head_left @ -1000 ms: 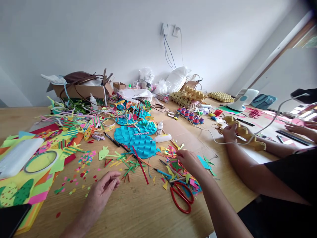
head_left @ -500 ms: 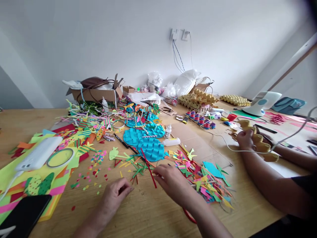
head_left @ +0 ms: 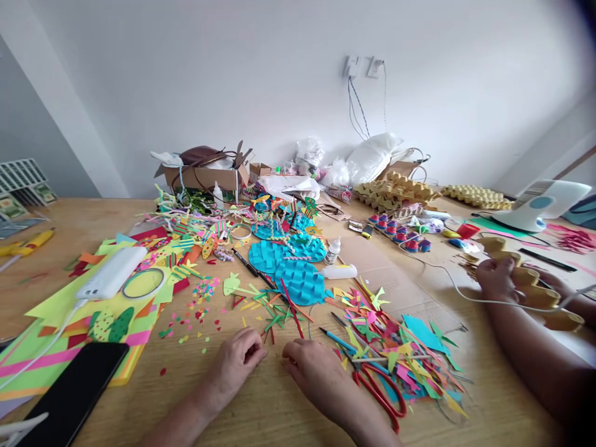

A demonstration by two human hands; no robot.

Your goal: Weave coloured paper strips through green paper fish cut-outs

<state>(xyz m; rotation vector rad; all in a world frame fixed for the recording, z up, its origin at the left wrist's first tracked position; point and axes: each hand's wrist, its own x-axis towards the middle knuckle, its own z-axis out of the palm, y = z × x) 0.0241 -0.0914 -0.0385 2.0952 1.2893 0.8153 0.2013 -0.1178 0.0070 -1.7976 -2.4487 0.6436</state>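
The bare right hand (head_left: 319, 375) has neared the bare left hand (head_left: 233, 363), below the thin red paper strip (head_left: 292, 308); apart, fingers curled, grip unclear.

A pale wall (head_left: 242, 81) fills the upper frame, with a darker grey section (head_left: 41, 136) at left and outlets (head_left: 352, 66) trailing cords (head_left: 359, 103) right of top centre. Soft light reaches the wooden table (head_left: 181, 366) below.
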